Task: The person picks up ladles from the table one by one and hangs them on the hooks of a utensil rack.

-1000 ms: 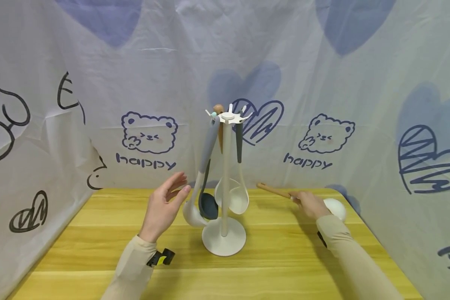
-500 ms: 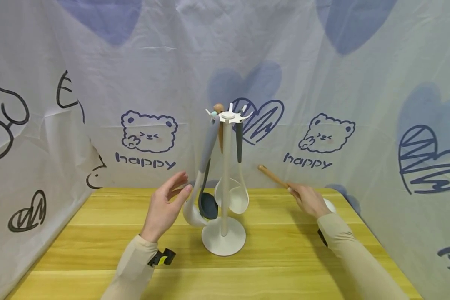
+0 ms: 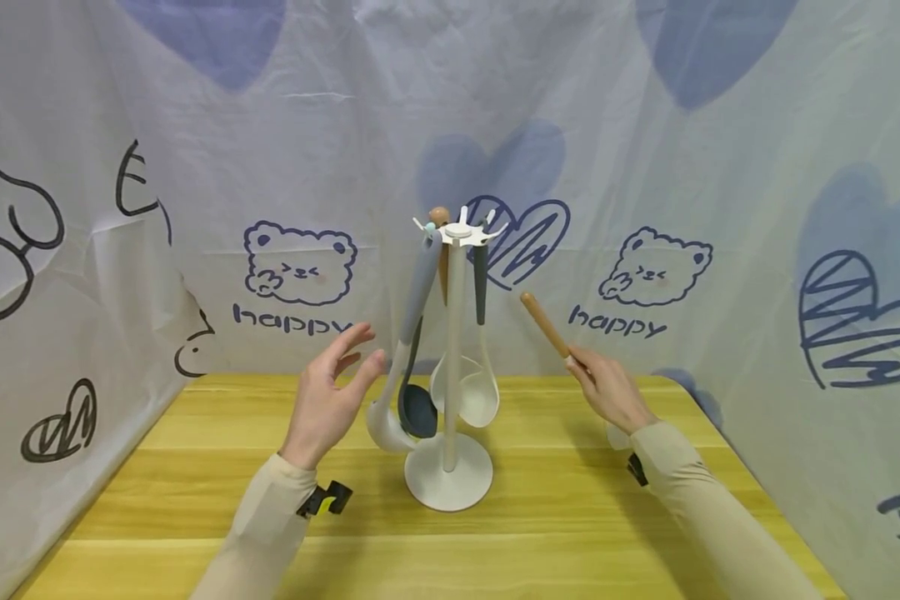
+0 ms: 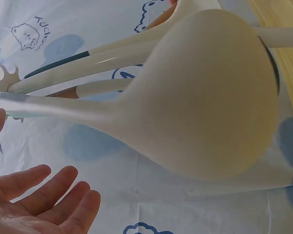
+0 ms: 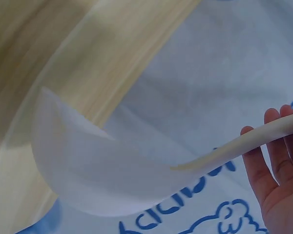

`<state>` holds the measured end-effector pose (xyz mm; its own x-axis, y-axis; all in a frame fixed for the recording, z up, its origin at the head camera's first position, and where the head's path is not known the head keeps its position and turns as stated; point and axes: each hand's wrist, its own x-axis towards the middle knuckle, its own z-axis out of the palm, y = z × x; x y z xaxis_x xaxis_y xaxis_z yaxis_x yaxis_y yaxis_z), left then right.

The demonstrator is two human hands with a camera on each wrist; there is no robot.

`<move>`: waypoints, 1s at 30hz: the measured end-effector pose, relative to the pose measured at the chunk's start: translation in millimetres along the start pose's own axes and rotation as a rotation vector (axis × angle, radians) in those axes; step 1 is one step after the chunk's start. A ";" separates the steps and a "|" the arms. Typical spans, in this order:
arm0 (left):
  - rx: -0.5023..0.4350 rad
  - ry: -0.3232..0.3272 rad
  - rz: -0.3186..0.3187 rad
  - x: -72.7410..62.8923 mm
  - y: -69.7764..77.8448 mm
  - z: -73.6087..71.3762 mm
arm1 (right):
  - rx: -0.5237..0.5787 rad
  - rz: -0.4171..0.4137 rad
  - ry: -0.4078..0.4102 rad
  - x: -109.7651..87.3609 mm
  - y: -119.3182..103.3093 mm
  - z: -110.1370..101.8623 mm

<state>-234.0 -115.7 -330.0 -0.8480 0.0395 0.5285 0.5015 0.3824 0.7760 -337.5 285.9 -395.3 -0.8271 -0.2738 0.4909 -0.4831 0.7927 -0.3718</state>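
Observation:
My right hand (image 3: 612, 393) grips a white ladle by its stem, just below its wooden handle (image 3: 546, 325), which points up and left. In the right wrist view the ladle's deep white bowl (image 5: 102, 170) hangs over the table edge. My left hand (image 3: 326, 398) holds nothing. Its fingers are spread, thumb apart, just left of a hanging ladle with a blue-grey handle (image 3: 422, 287). That ladle's pale bowl (image 4: 205, 107) fills much of the left wrist view. It hangs from a white utensil rack (image 3: 453, 358), beside a dark ladle (image 3: 419, 412) and a white ladle with a dark handle (image 3: 480, 283).
The rack's round white base (image 3: 448, 487) stands mid-table. Another wooden handle (image 3: 443, 271) hangs behind its post. White cloth (image 3: 300, 150) with blue drawings encloses the back and sides of the wooden table (image 3: 540, 542).
My right hand has raised the ladle off the table and shifted slightly left; its wooden handle has tilted from nearly flat to steeply upward. My left hand has barely moved.

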 end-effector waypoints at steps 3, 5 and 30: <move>0.001 0.011 0.026 2.8 5.2 -0.6 | 0.046 -0.005 0.022 0.9 -9.0 -1.3; 0.004 0.020 0.047 4.5 9.2 -0.9 | 0.066 -0.009 0.030 0.9 -13.8 -1.8; 0.036 0.144 0.238 45.7 61.7 7.4 | 0.294 -0.061 0.143 10.3 -56.2 -11.5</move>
<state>-243.1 -83.5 -260.5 -0.6724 0.0016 0.7402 0.6753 0.4106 0.6126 -315.6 244.7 -360.2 -0.7558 -0.2202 0.6167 -0.6097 0.5802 -0.5400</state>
